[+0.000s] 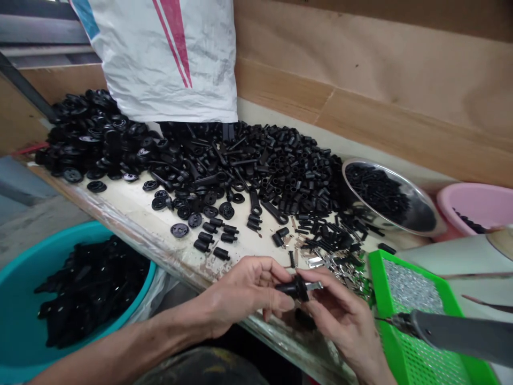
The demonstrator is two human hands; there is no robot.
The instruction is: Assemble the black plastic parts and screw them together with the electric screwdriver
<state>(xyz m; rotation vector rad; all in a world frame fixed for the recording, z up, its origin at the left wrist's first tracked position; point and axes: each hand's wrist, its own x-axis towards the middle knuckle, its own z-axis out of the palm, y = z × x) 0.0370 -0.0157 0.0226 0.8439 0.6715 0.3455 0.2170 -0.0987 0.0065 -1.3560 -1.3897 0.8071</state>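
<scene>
My left hand (pixel 240 291) and my right hand (pixel 340 315) meet over the front edge of the pale workbench (pixel 132 214). Both pinch a small black plastic part (pixel 294 287) with a silver metal tab (pixel 315 286) sticking out to the right. Just beyond my fingers lies a scatter of silver metal terminals (pixel 336 266). Short black plastic pieces (pixel 216 235) lie on the board, and a large heap of black plastic parts (pixel 256 166) spreads behind them.
A steel bowl (pixel 385 198) of black pieces and a pink basin (pixel 473 203) stand at right. A green perforated tray (pixel 409 289) holds small screws beneath a grey electric screwdriver (pixel 452 331). A teal basin (pixel 48 299) of black parts sits at left, and a white woven sack (pixel 160 59) hangs behind.
</scene>
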